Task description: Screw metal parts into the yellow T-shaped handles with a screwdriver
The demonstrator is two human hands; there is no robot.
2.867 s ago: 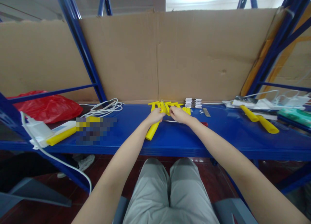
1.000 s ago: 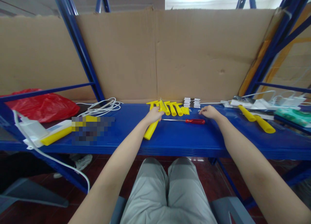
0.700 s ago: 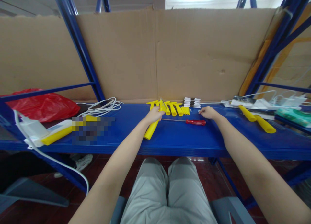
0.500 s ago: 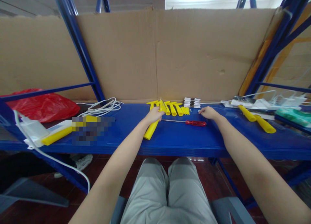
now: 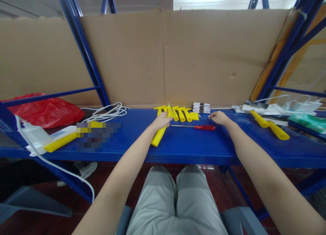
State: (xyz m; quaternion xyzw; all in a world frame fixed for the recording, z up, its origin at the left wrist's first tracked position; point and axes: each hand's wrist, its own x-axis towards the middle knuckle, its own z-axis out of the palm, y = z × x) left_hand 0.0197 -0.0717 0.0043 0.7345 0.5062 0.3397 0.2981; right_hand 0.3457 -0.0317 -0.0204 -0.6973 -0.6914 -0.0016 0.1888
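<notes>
"So, what is the work resting on?"

"A glossy blue table (image 5: 185, 146) is running right across, carrying everything. Brown cardboard (image 5: 127, 58) is standing along the back like a wall, and a blue post (image 5: 88, 55) is leaning into view on the left. Below, a dark red floor (image 5: 216, 187) is showing, with the person's knees (image 5: 163, 184) sitting close to the front edge."

"And the hands?"

"The left hand (image 5: 163, 120) is holding a yellow handle (image 5: 158, 136), its grip wrapped around the upper part. That handle is slanting toward the front edge, its near end stopping just short of it. The right hand (image 5: 218, 118) is staying low over the table, fingers curling close together; I can't tell whether that grip is pinching anything."

"What's crowding them?"

"More yellow handles (image 5: 181, 117) are lying in a row towards the cardboard, with small yellow pieces (image 5: 195, 116) and a stack of white packs (image 5: 201, 108) lining up to the right. A red screwdriver (image 5: 203, 127) is lying between the hands, its shaft pointing left."

"Where is room opening up?"

"Blue top is stretching from the left hand to the coiled white cable (image 5: 112, 111), along the front below the screwdriver, and from the right hand across to two yellow tubes (image 5: 279, 130)."
</notes>
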